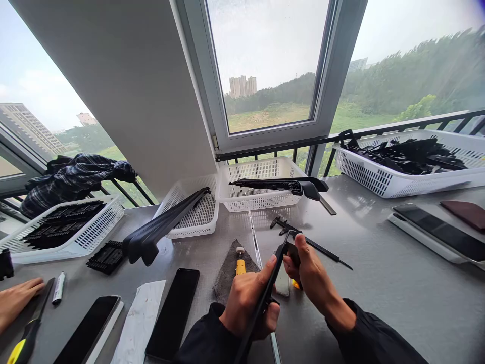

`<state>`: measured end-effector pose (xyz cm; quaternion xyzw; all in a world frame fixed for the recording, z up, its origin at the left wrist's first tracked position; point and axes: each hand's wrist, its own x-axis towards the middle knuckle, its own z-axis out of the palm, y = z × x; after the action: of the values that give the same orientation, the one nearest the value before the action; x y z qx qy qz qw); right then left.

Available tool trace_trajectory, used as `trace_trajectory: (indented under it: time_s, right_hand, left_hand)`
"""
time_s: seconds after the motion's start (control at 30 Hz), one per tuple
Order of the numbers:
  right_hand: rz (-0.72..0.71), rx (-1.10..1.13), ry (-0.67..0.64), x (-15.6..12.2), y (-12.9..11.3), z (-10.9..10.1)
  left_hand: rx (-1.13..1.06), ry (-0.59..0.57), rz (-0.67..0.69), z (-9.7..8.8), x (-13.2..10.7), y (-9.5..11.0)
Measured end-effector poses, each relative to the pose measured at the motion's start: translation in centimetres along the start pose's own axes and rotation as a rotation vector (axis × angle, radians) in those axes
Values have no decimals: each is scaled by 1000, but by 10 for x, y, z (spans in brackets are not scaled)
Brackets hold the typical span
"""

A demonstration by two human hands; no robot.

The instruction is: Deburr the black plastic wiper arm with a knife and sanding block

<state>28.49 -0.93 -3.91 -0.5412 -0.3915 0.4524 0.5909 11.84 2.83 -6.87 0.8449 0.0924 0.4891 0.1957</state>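
Both my hands grip one long black wiper blade (265,296) that slants up from the bottom edge toward the table's middle. My left hand (248,301) is wrapped round its lower part, thumb along the side. My right hand (308,270) is closed on its upper end, fingers pinching a small black fitting there. Under my hands lie a yellow-handled tool (240,263) on a grey cloth (227,270) and a thin metal strip (254,237). More black wiper parts (303,237) lie just beyond the blade's tip.
White baskets stand along the window: one with black parts at left (76,237), two in the middle (261,199) with wiper arms (162,230) resting on them, one at right (397,182). Phones (172,313) lie at front left. Another person's hand (17,298) rests at the far left.
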Motion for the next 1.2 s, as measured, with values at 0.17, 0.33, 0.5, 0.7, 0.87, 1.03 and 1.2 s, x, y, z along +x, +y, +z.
trace_trajectory:
  time_s: [0.17, 0.33, 0.5, 0.7, 0.87, 1.03, 1.2]
  right_hand:
    - [-15, -5, 2, 3, 0, -4]
    - [-27, -28, 1, 2, -3, -5]
    - [-23, -40, 18, 1, -1, -3]
    - [-44, -85, 38, -4, 6, 2]
    - [-25, -66, 27, -2, 0, 1]
    - [-43, -99, 27, -3, -5, 4]
    - [-58, -141, 12, -4, -3, 6]
  left_hand:
    - [-5, 2, 25, 1, 0, 1]
    - [20, -9, 32, 1, -2, 0]
    - [97, -58, 3, -1, -5, 2]
    - [89, -43, -18, -2, -6, 2]
    - [65, -71, -17, -1, -7, 3]
    - [35, -51, -19, 1, -8, 2]
    - [0, -42, -17, 1, -8, 0]
